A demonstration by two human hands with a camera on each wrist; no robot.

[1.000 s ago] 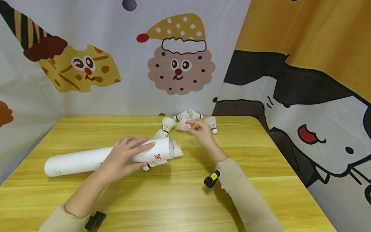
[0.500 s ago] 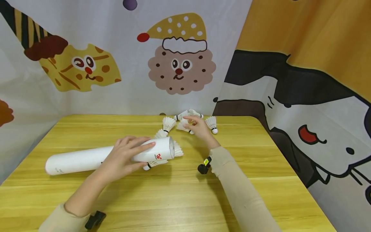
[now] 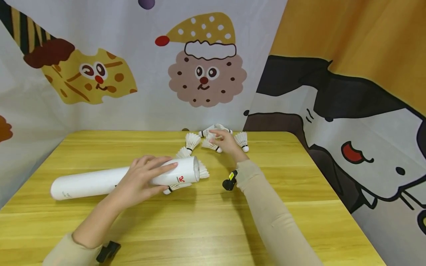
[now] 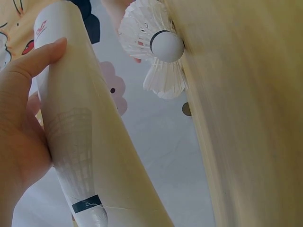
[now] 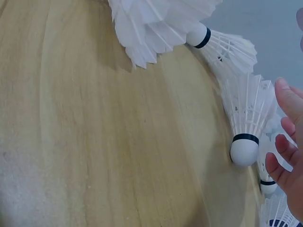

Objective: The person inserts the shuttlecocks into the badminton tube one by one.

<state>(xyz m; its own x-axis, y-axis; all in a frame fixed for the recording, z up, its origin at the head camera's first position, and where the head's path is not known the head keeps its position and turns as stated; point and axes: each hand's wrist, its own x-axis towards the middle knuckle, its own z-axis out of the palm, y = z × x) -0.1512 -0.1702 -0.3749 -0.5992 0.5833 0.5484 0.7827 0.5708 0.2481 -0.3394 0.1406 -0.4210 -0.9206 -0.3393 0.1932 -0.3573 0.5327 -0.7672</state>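
A long white cardboard tube [image 3: 86, 184] lies slanted at the left, its open end toward the middle. My left hand [image 3: 139, 181] grips it near that end; in the left wrist view the thumb lies along the tube's side. At the back, my right hand [image 3: 229, 143] hovers over a feather shuttlecock [image 3: 211, 145], thumb and fingers spread apart. In the right wrist view nothing is between those fingers, and the thumb is close to the skirt of a shuttlecock [image 5: 245, 150]; whether it touches cannot be told.
Two shuttlecocks lie by the rear table edge, partly behind the right hand. One shuttlecock [image 3: 241, 142] lies right of it, another [image 3: 192, 142] to the left. More shuttlecocks [image 3: 203, 170] lie partly hidden behind and under the tube. A printed cloth [image 3: 139, 114] hangs behind the wooden table [image 3: 186, 229].
My right hand has moved slightly back and left over the shuttlecock, whose cork now shows below the fingers. My left hand and the tube have stayed nearly still.
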